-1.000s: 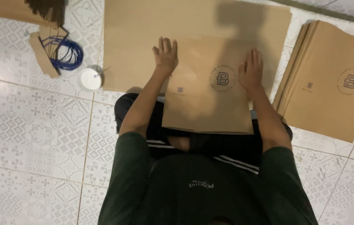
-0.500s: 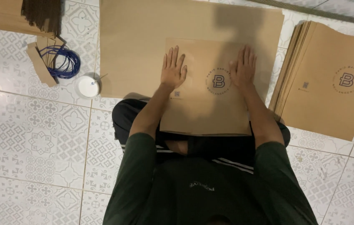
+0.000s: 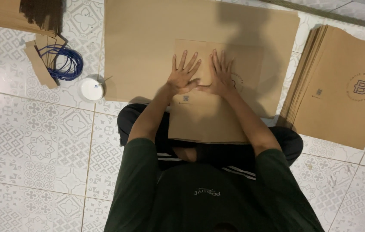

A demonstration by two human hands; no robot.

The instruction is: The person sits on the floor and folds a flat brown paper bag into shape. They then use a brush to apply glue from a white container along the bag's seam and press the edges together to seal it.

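Both hands lie flat with no grip closed on anything — the left hand (image 3: 182, 77) and the right hand (image 3: 220, 74) press palm-down, fingers spread and pointing away from the body, on a flat brown kraft-paper bag (image 3: 210, 116) with a round printed mark partly hidden under the right hand. The two thumbs meet, or nearly meet, near the middle of the bag's width. The bag's near end rests over the person's crossed legs in dark trousers with white side stripes, and its far end lies on a large plain sheet of brown cardboard (image 3: 148, 47) spread on the floor in front. The forearms run straight from dark green sleeves to the hands. To the right of the legs, touching or just beside the sheet's edge, sits a neat stack of flat brown paper bags (image 3: 341, 94) of the same kind, its top bag showing a round printed mark and a small square code. To the left of the sheet stands a small round white pot (image 3: 91, 89) with a thin stick leaning in it. Beyond that lies a coil of blue cord (image 3: 64, 64) over narrow strips of brown card (image 3: 40, 71), and further back a pile of brown cardboard pieces (image 3: 15, 17) — all on the white floor tiles with a grey pattern (image 3: 36, 146).
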